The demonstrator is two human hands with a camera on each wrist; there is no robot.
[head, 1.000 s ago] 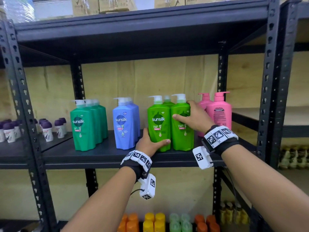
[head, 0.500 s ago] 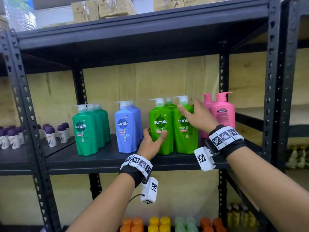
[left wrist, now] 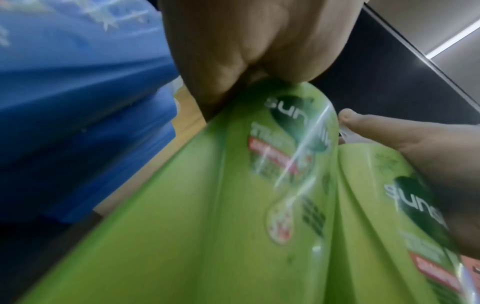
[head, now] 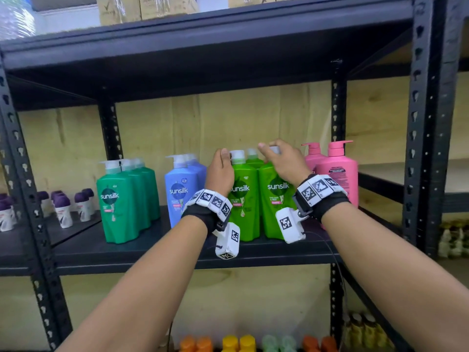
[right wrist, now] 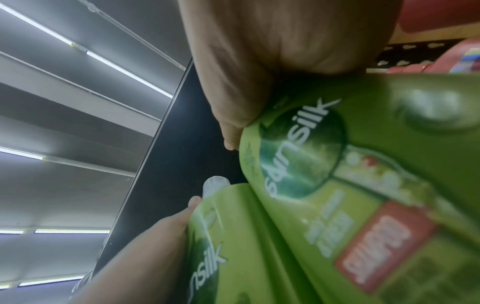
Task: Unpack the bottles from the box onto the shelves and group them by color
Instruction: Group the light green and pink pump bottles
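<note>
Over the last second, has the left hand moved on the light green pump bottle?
Yes. The left hand has climbed from the base of the light green pump bottle to its white pump, away from the black shelf board.

Black metal shelf (head: 142, 255), bolted to perforated uprights. Stood directly on it, left to right: dark green bottles (head: 119, 201) in a row front to back; just beside them, blue bottles (head: 181, 191); then light green bottles (head: 247, 199), two in front side by side and touching, one more behind; at the right end, pink bottles (head: 337, 174). All upright, pumps on top. On the neighbouring shelf board (head: 15, 240) to the left, stood small white bottles with purple caps (head: 62, 209), also upright.
</note>
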